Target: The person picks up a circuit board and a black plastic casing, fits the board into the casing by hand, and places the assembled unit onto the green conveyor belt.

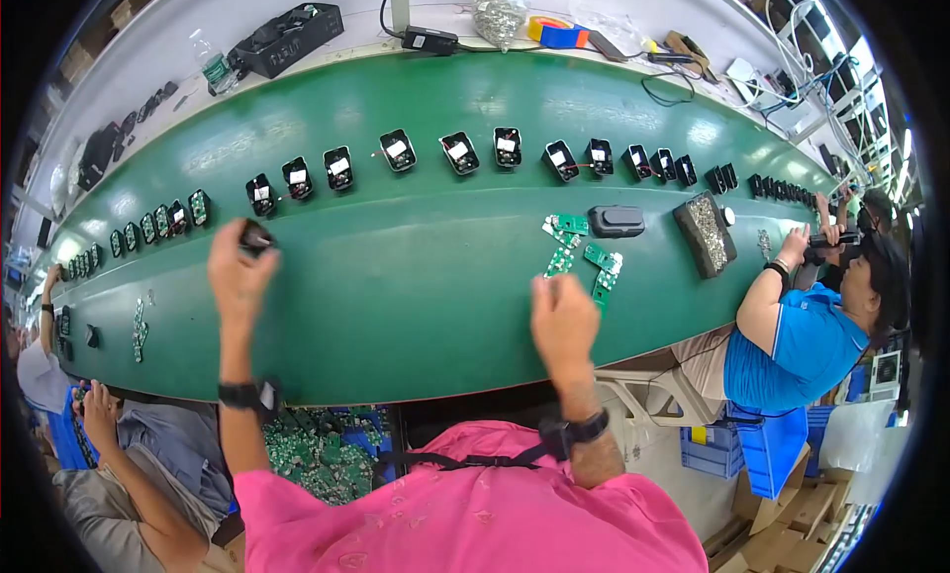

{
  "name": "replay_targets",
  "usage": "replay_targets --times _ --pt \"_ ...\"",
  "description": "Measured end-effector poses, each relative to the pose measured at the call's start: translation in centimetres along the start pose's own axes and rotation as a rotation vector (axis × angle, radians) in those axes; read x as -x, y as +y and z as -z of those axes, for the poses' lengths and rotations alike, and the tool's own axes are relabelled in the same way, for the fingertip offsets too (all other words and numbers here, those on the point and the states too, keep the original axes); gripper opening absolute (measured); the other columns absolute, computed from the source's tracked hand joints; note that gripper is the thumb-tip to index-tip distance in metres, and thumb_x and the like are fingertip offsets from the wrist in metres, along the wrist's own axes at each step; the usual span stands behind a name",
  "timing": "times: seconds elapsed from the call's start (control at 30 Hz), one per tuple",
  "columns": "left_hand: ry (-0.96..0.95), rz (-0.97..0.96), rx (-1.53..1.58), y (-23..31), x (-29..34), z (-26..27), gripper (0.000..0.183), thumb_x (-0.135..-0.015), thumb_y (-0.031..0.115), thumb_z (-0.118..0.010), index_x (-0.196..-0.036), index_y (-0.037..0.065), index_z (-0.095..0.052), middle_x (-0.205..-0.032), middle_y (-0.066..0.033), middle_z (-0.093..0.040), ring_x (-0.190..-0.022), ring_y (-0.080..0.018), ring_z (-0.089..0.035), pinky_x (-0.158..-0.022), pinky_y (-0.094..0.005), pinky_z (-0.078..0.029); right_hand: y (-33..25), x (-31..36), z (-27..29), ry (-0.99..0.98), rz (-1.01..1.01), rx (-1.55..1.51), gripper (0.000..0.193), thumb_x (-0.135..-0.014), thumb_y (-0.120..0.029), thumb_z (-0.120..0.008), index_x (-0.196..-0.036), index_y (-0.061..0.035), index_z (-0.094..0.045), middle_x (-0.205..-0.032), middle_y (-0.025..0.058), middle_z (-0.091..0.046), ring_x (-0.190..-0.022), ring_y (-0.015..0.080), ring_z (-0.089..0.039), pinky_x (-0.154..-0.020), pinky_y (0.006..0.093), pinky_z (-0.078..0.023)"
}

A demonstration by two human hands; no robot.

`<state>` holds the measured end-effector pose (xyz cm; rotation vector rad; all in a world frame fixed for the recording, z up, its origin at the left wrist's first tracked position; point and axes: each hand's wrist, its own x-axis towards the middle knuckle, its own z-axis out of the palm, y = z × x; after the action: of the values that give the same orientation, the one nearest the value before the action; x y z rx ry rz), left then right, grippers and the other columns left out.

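My left hand point(237, 281) is raised over the left part of the green bench, fingers closed around a small black plastic housing point(256, 238). The housing is slightly blurred, and its inside cannot be made out. On the right, my right hand point(566, 326) is closed, its fingertips just below a loose group of green circuit boards point(567, 224). Whether those fingers pinch anything is hidden. A closed black case point(617, 221) lies beside the boards. Beyond my hands stands a row of open black housings, among them one with a white part inside point(398, 150).
A dark tray of small metal parts point(705, 235) sits at the right. Co-workers sit on both sides, one in a blue shirt point(792, 340). A bin of circuit boards point(322, 454) is below the bench edge. A shelf at the back holds a black box point(289, 41) and tape point(557, 33).
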<state>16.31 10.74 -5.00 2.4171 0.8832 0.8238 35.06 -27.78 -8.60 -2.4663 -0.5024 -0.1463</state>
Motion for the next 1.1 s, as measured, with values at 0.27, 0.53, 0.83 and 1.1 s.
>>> replay_targets --times 0.27,0.53,0.83,1.1 --pt "-0.491 -0.354 0.062 15.0 13.4 -8.4 0.082 -0.068 0.018 -0.086 -0.142 0.012 -0.051 -0.137 -0.0091 -0.052 -0.110 -0.0336 -0.063 -0.085 -0.0404 -0.057 4.8 -4.8 0.1 -0.055 0.066 0.082 0.044 -0.079 -0.031 -0.082 -0.098 0.0011 -0.058 -0.083 0.0168 -0.064 -0.079 0.0334 -0.065 -0.072 0.0437 -0.051" --pt "-0.241 -0.337 0.112 16.7 17.2 -9.6 0.075 -0.070 0.018 -0.086 -0.139 0.020 -0.056 -0.129 -0.0092 -0.051 -0.079 -0.0217 -0.058 -0.070 -0.0360 -0.055 4.4 -0.5 3.7 -0.428 -0.269 -0.828 0.027 -0.087 -0.004 -0.074 -0.109 0.0068 -0.063 -0.086 0.0093 -0.066 -0.065 0.0136 -0.069 -0.054 0.0237 -0.054" --pt "-0.096 -0.436 0.244 16.7 17.2 -11.9 0.021 -0.078 0.008 -0.077 -0.099 0.010 -0.075 -0.087 -0.0051 -0.065 -0.079 -0.0243 -0.063 -0.068 -0.0362 -0.052 2.3 2.2 4.0 -0.849 -0.203 -1.160 0.014 -0.094 0.000 -0.063 -0.105 0.0087 -0.067 -0.092 0.0141 -0.073 -0.078 0.0211 -0.075 -0.065 0.0255 -0.060" --pt "-0.127 -0.354 0.327 16.4 16.8 -11.9 0.029 -0.071 0.004 -0.077 -0.099 0.009 -0.077 -0.090 -0.0050 -0.069 -0.080 -0.0252 -0.064 -0.068 -0.0355 -0.053 0.5 2.7 0.2 -0.702 -0.187 -1.211 0.016 -0.097 -0.010 -0.065 -0.104 0.0047 -0.066 -0.084 0.0069 -0.071 -0.066 0.0117 -0.069 -0.057 0.0214 -0.053"
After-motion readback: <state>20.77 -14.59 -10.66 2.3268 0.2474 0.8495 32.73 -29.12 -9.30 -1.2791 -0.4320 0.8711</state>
